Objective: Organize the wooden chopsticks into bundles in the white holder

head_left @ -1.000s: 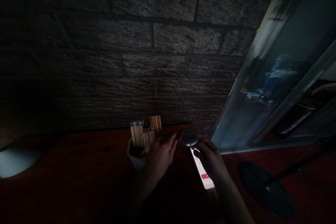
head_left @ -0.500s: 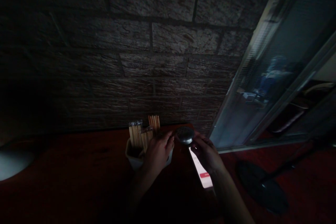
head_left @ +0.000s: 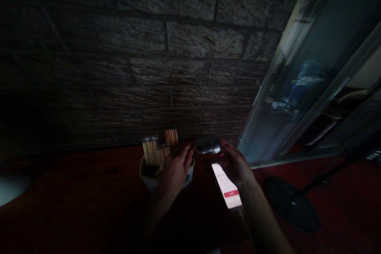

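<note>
Between my two hands is a dark, shiny, rounded object (head_left: pixel 208 145), held up near the wall; the dim light hides what kind it is. My left hand (head_left: pixel 175 170) pinches its left end with thumb and fingers. The right end is gripped by the fingers of my right hand (head_left: pixel 238 167). Below and partly behind my right hand lies a phone (head_left: pixel 226 186) with a lit white screen and a red bar. Behind my left hand stands a pale container (head_left: pixel 151 182) holding several bundles of wooden chopsticks (head_left: pixel 151 152).
A dark reddish table (head_left: pixel 98 182) runs along a rough stone-block wall (head_left: pixel 190 43). At the left edge is a pale rounded thing (head_left: pixel 13 188). On the right are a glass door (head_left: pixel 285 87) and a black round stand base (head_left: pixel 293 204) on the red floor. A thin cable (head_left: pixel 245 224) trails from the phone.
The rounded object has tilted, so its face looks flatter and narrower. My right hand has shifted slightly, uncovering more of the phone screen. The whole view has moved a little.
</note>
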{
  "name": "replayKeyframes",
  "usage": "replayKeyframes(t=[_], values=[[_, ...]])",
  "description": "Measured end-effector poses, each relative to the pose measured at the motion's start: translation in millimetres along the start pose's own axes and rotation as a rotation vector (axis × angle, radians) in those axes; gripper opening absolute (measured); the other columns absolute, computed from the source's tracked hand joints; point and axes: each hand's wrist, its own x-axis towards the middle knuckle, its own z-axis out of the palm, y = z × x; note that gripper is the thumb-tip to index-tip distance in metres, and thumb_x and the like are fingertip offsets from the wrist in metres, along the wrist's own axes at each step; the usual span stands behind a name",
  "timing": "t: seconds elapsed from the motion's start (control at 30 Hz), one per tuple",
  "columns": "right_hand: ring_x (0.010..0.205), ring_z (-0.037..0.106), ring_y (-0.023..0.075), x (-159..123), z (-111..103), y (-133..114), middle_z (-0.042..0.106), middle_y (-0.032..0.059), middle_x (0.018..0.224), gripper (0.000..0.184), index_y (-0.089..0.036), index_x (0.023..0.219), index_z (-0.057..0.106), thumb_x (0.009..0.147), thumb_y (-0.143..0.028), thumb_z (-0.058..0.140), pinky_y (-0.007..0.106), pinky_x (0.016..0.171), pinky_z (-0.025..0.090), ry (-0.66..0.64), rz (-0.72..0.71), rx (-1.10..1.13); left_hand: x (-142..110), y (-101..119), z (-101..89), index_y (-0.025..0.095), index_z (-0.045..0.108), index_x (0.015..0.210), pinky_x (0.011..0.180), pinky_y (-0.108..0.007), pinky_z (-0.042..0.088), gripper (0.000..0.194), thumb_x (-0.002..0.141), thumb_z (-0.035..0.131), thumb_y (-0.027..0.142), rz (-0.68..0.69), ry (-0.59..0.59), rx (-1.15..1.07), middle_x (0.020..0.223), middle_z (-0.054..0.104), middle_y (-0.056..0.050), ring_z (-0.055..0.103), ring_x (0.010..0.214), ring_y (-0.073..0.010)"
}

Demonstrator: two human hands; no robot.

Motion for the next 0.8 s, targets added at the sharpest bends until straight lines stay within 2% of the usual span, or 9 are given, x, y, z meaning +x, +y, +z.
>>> replayKeyframes(t=[0.13, 0.3, 0.6, 0.8], values=[[0.053, 0.052, 0.0065, 1.3, 2.3, -7.9, 0.067, -0.0042, 0.073, 0.030, -0.023, 0.086, 0.071, 0.059, -0.023, 0.085, 0.017, 0.043, 0.037, 0.024, 0.038, 0.090, -0.6, 2.2, -4.7, 0.021, 0.062, 0.122, 0.085, -0.034, 0.058, 0.031, 0.097, 0.045, 0.025, 0.019, 0.021, -0.003, 0.110, 0.075, -0.007, 0.072, 0.095, -0.0224], [0.050, 0.049, 0.0066, 5.6, 5.4, -20.1, 0.056, -0.0065, 0.058, 0.022, -0.021, 0.074, 0.066, 0.062, -0.023, 0.083, 0.016, 0.042, 0.034, -0.015, 0.060, 0.110, -2.3, 3.6, -6.7, 0.021, 0.063, 0.119, 0.089, -0.033, 0.056, 0.030, 0.098, 0.043, 0.023, 0.042, 0.074, 0.015, 0.114, 0.073, -0.008, 0.071, 0.100, -0.0216], [0.046, 0.047, 0.0047, 12.1, 1.1, -50.7, 0.053, -0.0074, 0.056, 0.019, -0.019, 0.071, 0.059, 0.067, -0.019, 0.078, 0.015, 0.039, 0.037, -0.062, 0.025, 0.166, -5.6, 5.9, -8.5, 0.017, 0.065, 0.114, 0.082, -0.034, 0.058, 0.026, 0.097, 0.045, 0.021, 0.023, 0.093, 0.069, 0.108, 0.075, -0.009, 0.073, 0.092, -0.0230], [0.045, 0.047, 0.0046, 10.9, -4.0, -87.3, 0.055, -0.0070, 0.059, 0.020, -0.019, 0.073, 0.055, 0.070, -0.012, 0.074, 0.013, 0.036, 0.037, -0.132, -0.062, 0.200, -3.4, 7.8, -7.4, 0.015, 0.066, 0.112, 0.084, -0.031, 0.057, 0.024, 0.096, 0.048, 0.018, 0.024, 0.099, 0.097, 0.106, 0.075, -0.009, 0.073, 0.092, -0.0217]])
